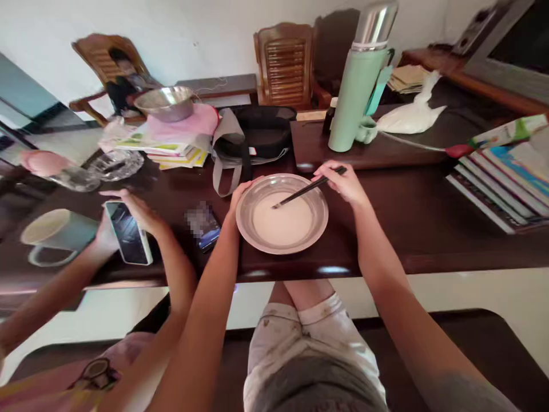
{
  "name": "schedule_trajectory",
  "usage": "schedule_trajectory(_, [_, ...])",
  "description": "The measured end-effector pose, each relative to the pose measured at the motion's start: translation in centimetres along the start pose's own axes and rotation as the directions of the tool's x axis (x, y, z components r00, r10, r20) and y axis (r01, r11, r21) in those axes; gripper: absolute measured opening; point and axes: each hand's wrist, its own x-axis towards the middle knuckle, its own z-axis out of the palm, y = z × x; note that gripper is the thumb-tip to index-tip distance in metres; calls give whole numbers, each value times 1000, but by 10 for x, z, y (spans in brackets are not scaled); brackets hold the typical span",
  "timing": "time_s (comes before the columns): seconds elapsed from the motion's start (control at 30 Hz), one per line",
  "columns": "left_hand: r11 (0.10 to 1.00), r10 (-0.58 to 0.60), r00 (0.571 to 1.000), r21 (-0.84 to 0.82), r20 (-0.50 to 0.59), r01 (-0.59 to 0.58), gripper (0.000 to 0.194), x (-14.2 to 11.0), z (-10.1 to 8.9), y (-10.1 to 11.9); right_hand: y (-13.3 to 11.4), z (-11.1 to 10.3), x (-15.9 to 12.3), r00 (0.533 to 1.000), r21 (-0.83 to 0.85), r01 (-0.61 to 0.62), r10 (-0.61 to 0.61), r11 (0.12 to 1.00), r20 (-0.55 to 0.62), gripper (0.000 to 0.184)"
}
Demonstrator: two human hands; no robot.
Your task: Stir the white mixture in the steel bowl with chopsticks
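A metal bowl [261,244] of pale, milky batter-like liquid [283,228] rests near the table's front edge. Around the bowl's left side curls my left hand [239,197], gripping the rim; most of its fingers are hidden behind the bowl. My right hand [343,182] is closed on dark chopsticks [303,190] above the right rim. They slant down to the left, with their pale tips in the liquid.
Left of me, another person's hands [148,214] hold a phone [128,234]. Near them are a second phone [208,232] and a mug [60,229]. Behind stand a bag [266,134], a green thermos [358,94] and a metal basin [167,106]. Books [493,183] are stacked right.
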Motion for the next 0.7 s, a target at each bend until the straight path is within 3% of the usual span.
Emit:
schedule_trajectory(0.2, [999,-13,1000,45,6,13,37,0,0,2,-5,3,-2,986,-19,-14,17,1000,167,31])
schedule_trajectory(0.37, [999,-23,1000,36,-2,23,38,-1,0,3,-2,0,0,998,-10,18,-18,1000,53,31])
schedule_trajectory(0.57, [998,-31,999,50,7,31,40,0,-1,3,-3,4,-2,987,-15,9,-7,1000,163,32])
schedule_trajectory(0.7, [1000,-23,1000,13,9,23,38,-2,1,3,-4,2,-2,996,-34,39,-36,999,81,30])
